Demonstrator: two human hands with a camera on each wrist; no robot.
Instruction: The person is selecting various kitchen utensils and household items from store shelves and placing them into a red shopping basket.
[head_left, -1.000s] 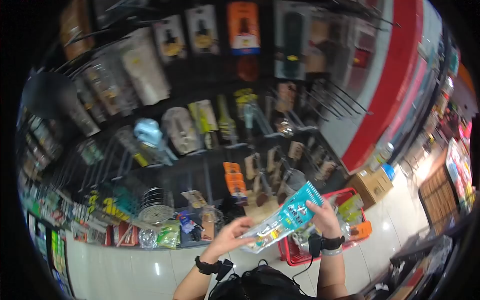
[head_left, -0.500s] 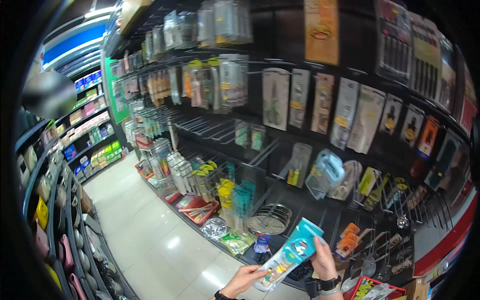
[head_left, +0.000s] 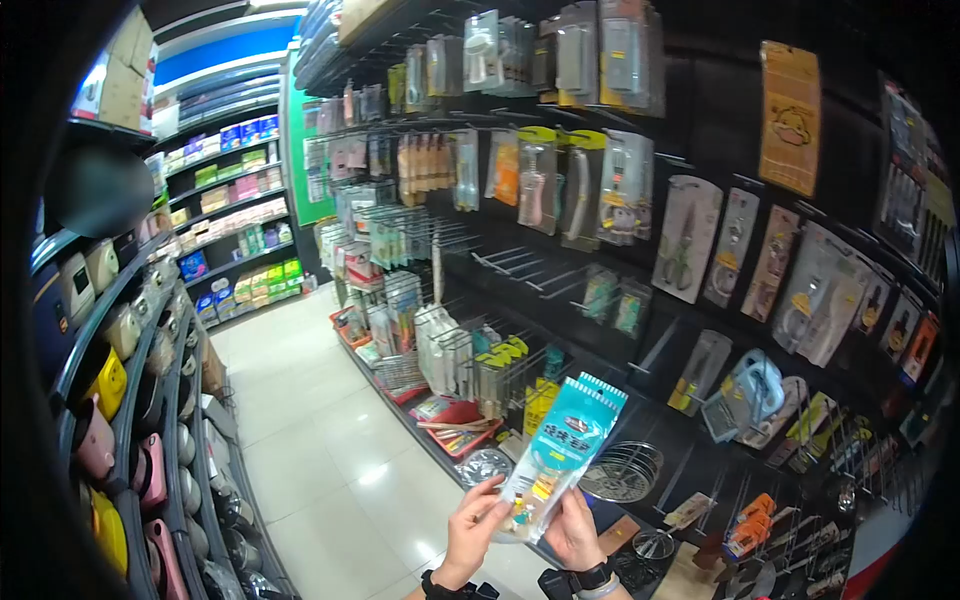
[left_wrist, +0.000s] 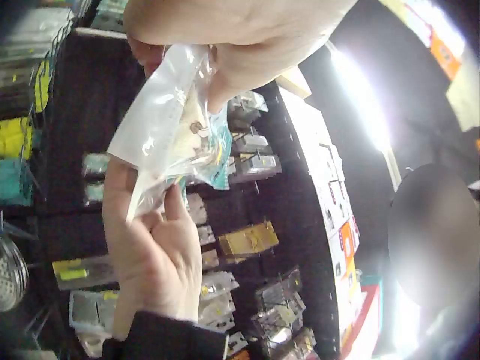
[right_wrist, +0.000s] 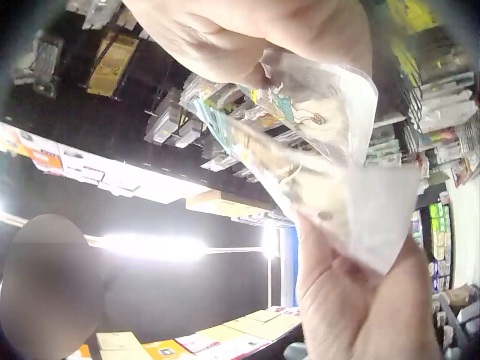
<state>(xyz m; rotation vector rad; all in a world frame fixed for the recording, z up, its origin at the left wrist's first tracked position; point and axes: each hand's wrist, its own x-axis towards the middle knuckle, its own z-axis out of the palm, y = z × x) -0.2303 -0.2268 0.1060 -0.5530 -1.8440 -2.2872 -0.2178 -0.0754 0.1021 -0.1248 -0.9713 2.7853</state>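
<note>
Both hands hold a plastic packet (head_left: 572,425), teal with white lettering at its upper end and clear with small cartoon prints lower down. In the head view it stands tilted, teal end up. The left hand (head_left: 473,528) pinches its lower left edge, and the right hand (head_left: 574,530) grips the lower right edge. From the left wrist, the packet's clear end (left_wrist: 161,124) shows close up, with the right hand's thumb and fingers around its edge. Pale contents (right_wrist: 311,187) show through the plastic in the right wrist view.
Hanging kitchen tools in packs (head_left: 690,240) fill the dark rack ahead and to the right. Round wire racks (head_left: 625,470) lie on its bottom shelf, just behind the packet. Pots and pans (head_left: 150,470) line shelves at the left. A tiled aisle (head_left: 300,400) runs between.
The head view has swung left along the aisle, and the red basket has left view. The packet is more upright now. My right hand has shifted from its teal end down to the lower edge.
</note>
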